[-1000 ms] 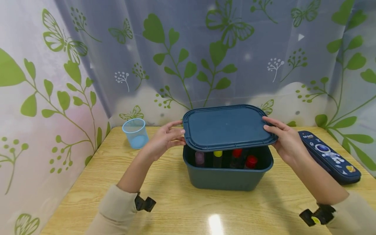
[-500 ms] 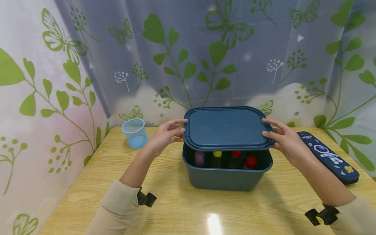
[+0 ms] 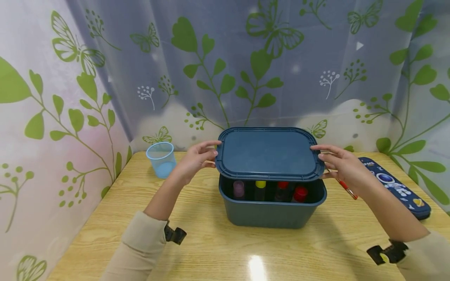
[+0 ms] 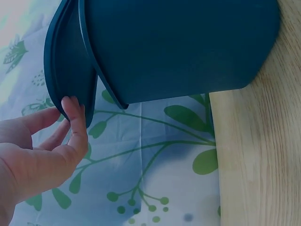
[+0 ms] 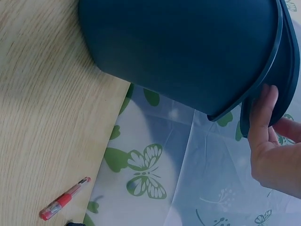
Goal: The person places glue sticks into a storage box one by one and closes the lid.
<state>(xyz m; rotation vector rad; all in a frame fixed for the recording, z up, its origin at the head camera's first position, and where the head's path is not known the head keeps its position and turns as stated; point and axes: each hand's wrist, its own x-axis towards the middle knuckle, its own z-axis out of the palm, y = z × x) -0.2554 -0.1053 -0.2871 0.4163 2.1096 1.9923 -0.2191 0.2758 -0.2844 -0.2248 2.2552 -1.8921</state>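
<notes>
A dark blue rectangular lid (image 3: pixel 270 153) is held tilted above its matching box (image 3: pixel 270 214). Its near edge hangs over the box, leaving a gap at the front. My left hand (image 3: pixel 192 163) pinches the lid's left end between thumb and fingers. At the other end, my right hand (image 3: pixel 346 167) grips the lid's right rim. Through the gap I see a purple-capped bottle (image 3: pixel 238 189), a yellow-capped one (image 3: pixel 260 190) and red-capped ones (image 3: pixel 300 194). The lid hides the back of the box. In both wrist views the lid stands apart from the box's rim.
A clear light-blue cup (image 3: pixel 161 160) stands at the back left. A red pen (image 3: pixel 348 189) lies right of the box, partly behind my right hand. Farther right is a navy pencil case (image 3: pixel 397 185) with space pictures. A patterned curtain (image 3: pixel 225 66) borders the table's back.
The lid has levelled from a slight sideways slant and shifted a little left. My right hand's fingers have shifted on the rim. The red pen, earlier hidden, now shows.
</notes>
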